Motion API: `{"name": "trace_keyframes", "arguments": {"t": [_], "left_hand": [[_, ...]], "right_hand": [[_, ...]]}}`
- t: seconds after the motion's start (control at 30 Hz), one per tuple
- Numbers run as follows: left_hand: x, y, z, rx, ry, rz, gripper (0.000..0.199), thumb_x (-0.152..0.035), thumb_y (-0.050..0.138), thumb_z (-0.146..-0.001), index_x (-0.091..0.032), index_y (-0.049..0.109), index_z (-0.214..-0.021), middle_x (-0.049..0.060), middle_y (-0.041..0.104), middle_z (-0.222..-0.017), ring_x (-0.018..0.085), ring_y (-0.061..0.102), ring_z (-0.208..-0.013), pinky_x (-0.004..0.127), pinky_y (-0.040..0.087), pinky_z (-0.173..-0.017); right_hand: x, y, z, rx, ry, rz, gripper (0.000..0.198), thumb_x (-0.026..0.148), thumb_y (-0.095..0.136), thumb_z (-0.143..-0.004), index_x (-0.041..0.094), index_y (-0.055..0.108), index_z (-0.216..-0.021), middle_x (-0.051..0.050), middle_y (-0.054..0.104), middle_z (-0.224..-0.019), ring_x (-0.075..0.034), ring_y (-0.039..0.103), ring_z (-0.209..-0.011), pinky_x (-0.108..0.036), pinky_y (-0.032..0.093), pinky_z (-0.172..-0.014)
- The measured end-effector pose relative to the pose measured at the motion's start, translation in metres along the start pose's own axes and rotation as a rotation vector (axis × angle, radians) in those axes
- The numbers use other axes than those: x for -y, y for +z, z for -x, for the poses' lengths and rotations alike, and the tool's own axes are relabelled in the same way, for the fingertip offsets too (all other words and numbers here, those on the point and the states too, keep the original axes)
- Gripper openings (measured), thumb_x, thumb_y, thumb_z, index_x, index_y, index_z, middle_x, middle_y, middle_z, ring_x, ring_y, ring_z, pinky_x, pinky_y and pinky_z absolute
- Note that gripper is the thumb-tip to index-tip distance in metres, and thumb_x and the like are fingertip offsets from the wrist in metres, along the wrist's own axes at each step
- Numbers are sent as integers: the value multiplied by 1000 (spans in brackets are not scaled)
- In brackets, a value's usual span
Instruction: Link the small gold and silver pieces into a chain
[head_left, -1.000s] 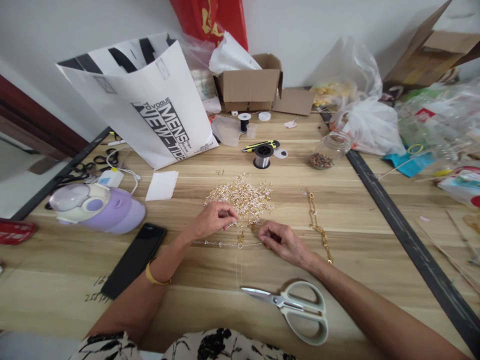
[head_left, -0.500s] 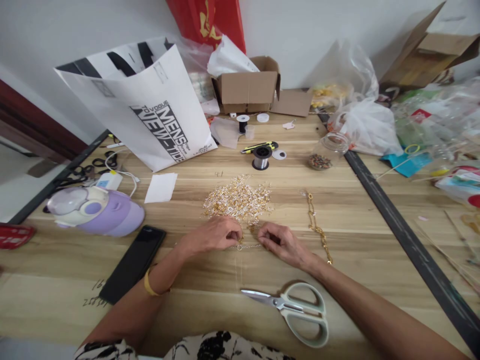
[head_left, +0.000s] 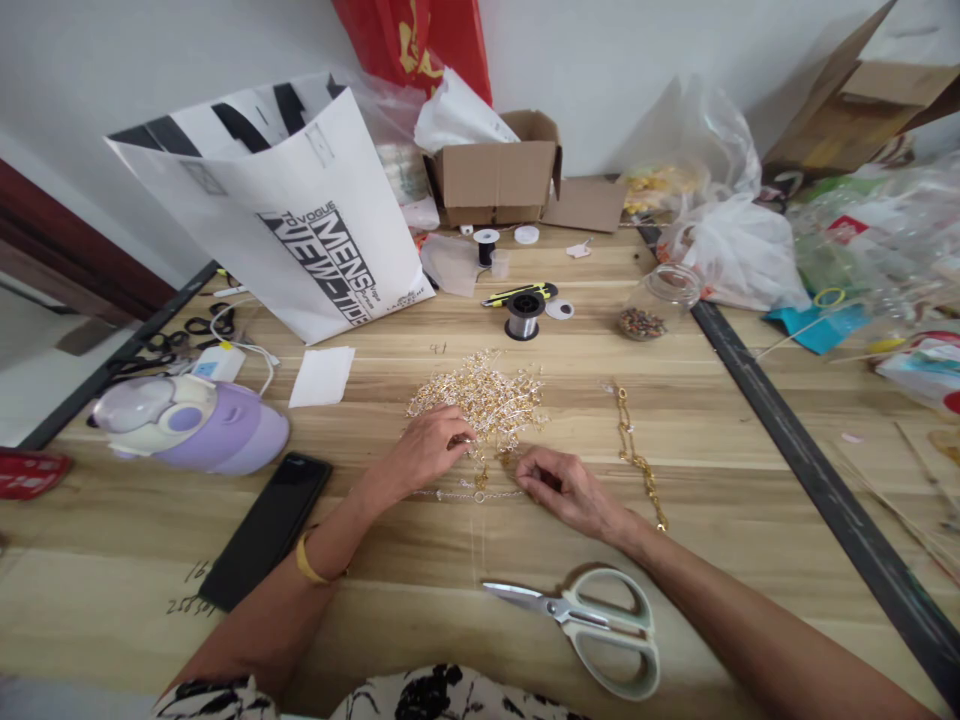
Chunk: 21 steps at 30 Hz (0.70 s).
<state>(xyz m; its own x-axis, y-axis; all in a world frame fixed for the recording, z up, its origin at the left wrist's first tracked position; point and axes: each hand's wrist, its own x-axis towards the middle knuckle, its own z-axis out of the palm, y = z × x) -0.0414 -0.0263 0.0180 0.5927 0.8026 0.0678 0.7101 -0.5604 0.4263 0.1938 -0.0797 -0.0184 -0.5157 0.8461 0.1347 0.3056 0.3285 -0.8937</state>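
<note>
A loose pile of small gold and silver jewellery pieces [head_left: 487,395] lies on the wooden table. At its lower left edge is my left hand [head_left: 439,445], thumb and fingers pinched together; whatever is between them is too small to make out. My right hand [head_left: 566,488] rests on the table just below the pile, fingers curled closed and their tips hidden. A thin silver chain [head_left: 457,496] with a small ring lies stretched below the pile, its right end reaching my right fingers. Between the hands sit a few gold pieces [head_left: 481,478]. A gold chain [head_left: 636,455] lies to the right.
Scissors [head_left: 577,620] lie in front of me, a black phone [head_left: 266,530] and purple bottle [head_left: 202,425] to the left. Behind the pile stand a wire spool [head_left: 523,318], a yellow cutter [head_left: 495,298], a bead jar [head_left: 656,305], a white paper bag [head_left: 300,210] and a carton [head_left: 491,180].
My left hand has moved up and slightly left from the silver chain to the pile's edge, uncovering more of the chain and the gold pieces. My right hand has stayed put.
</note>
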Motion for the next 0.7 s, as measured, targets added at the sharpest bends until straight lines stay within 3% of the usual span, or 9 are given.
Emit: {"name": "trace_keyframes", "arguments": {"t": [0.27,0.5,0.7], "left_hand": [[0,2,1,33,44,-27,11,-15,58,-83,-17,68,-80,4,61,-81,18,54,-83,30,41,-76],[-6,19,-8,-165,72,126,7,-17,60,-83,-17,67,-83,3,63,-79,16,55,-81,29,43,-76],[-20,27,-13,-217,104,-9,12,-18,53,-88,-17,65,-84,4,61,-83,18,52,-86,33,44,-81]], "right_hand": [[4,0,-3,7,-19,-14,10,18,49,-88,16,55,-80,-1,56,-75,-12,48,-66,-22,37,-60],[8,-2,-4,20,7,-23,8,14,49,-87,16,54,-80,-1,53,-74,-11,46,-65,-22,36,-59],[7,-3,-3,14,0,-30,8,16,49,-87,16,54,-80,-1,53,-73,-11,45,-64,-22,36,-58]]}}
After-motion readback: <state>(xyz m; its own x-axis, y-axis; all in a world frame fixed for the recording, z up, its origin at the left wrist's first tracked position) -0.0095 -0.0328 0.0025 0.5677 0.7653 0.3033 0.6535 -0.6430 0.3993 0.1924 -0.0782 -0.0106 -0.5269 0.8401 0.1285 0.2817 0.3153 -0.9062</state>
